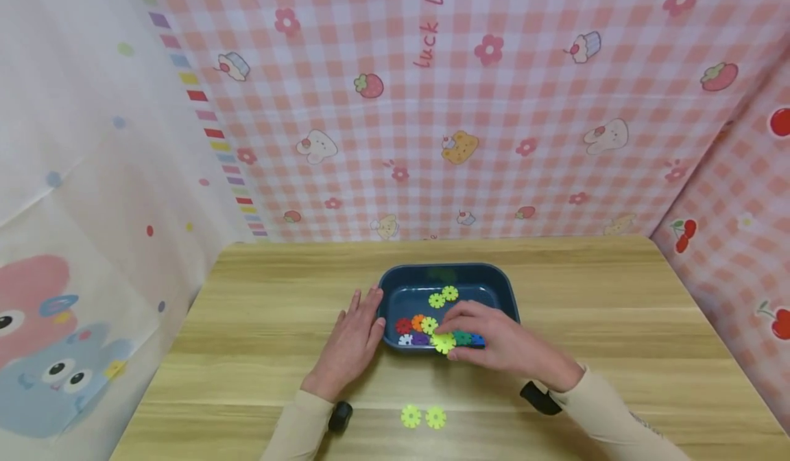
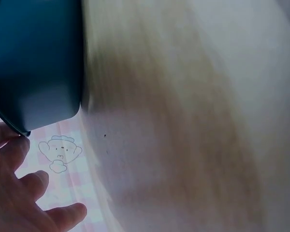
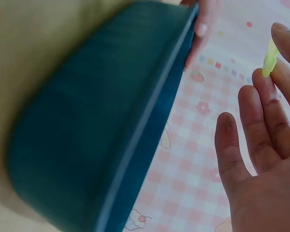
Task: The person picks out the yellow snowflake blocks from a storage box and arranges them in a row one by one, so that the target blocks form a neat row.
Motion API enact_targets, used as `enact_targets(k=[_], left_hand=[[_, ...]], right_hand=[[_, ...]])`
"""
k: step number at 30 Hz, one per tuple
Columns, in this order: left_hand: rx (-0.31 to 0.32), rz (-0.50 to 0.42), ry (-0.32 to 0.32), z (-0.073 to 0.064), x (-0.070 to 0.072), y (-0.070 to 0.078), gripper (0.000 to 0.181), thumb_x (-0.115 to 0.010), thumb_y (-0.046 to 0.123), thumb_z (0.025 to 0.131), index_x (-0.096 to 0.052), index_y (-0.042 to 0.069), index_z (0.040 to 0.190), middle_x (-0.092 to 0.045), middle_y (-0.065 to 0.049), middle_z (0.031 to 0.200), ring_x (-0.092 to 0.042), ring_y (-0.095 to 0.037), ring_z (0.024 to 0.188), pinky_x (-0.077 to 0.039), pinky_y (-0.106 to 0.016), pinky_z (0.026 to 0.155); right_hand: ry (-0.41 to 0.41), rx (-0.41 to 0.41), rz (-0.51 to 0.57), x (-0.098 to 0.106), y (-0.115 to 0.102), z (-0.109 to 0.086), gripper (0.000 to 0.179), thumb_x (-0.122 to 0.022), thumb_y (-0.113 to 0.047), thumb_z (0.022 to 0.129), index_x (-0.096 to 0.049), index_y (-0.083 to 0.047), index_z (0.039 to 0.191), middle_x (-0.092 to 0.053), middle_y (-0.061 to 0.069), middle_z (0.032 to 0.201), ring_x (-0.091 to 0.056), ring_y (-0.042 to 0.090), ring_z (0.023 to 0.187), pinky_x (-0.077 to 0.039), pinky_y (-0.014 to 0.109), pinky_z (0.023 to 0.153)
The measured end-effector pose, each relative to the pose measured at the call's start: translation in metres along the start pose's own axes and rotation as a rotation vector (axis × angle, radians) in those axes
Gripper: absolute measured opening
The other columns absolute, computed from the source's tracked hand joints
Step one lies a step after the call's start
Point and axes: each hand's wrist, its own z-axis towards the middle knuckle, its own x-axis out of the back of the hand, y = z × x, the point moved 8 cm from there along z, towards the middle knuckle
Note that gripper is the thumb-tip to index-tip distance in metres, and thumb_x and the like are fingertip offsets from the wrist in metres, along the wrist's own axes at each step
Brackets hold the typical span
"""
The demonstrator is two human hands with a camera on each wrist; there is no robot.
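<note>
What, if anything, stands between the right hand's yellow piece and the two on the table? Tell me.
Nothing visible. The right hand pinches the yellow piece above the tray's near rim; only tabletop shows from there to the two yellow pieces.

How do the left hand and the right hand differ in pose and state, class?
The right hand pinches a yellow-green disc; the left hand holds no disc. The left hand touches the left side of the tray, while the right hand is over its near part. Both arms wear pale sleeves.
</note>
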Motion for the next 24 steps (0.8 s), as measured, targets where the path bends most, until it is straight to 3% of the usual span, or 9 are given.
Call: enact_targets(k=[4, 13, 21, 24], left_hand=[[0.001, -0.007, -0.002, -0.001, 0.0, 0.0, 0.055, -0.046, 0.031, 0.112, -0.036, 0.008, 0.161, -0.032, -0.008, 0.168, -0.023, -0.038, 0.155, -0.03, -0.069, 0.116], [-0.004, -0.017, -0.006, 0.001, 0.001, 0.001, 0.056, -0.046, 0.03, 0.112, -0.035, 0.008, 0.162, -0.032, -0.009, 0.168, -0.023, -0.038, 0.155, -0.029, -0.069, 0.116], [0.004, -0.047, -0.021, 0.0, 0.0, 0.0, 0.057, -0.045, 0.031, 0.112, -0.033, 0.008, 0.163, -0.029, -0.008, 0.169, -0.02, -0.036, 0.156, -0.028, -0.068, 0.117], [0.007, -0.062, -0.026, -0.001, -0.001, 0.0, 0.057, -0.044, 0.032, 0.113, -0.032, 0.009, 0.163, -0.028, -0.007, 0.169, -0.02, -0.035, 0.157, -0.027, -0.068, 0.117]], right_hand=[[0.018, 0.005, -0.002, -0.007, -0.003, -0.015, 0.029, -0.079, -0.028, 0.094, -0.075, -0.019, 0.122, -0.064, -0.009, 0.12, -0.06, 0.01, 0.11, -0.056, 0.032, 0.091], [0.004, -0.021, 0.001, -0.024, -0.005, -0.04, 0.035, -0.083, -0.015, 0.09, -0.074, -0.017, 0.123, -0.066, -0.009, 0.121, -0.062, 0.011, 0.111, -0.058, 0.033, 0.093], [-0.114, -0.159, 0.081, -0.04, 0.003, -0.055, 0.029, -0.071, -0.028, 0.1, -0.072, -0.017, 0.127, -0.066, -0.011, 0.125, -0.062, 0.008, 0.114, -0.056, 0.032, 0.096], [-0.137, -0.165, 0.107, -0.044, 0.005, -0.06, 0.03, -0.071, -0.026, 0.1, -0.071, -0.016, 0.128, -0.067, -0.011, 0.125, -0.063, 0.009, 0.115, -0.056, 0.032, 0.096]])
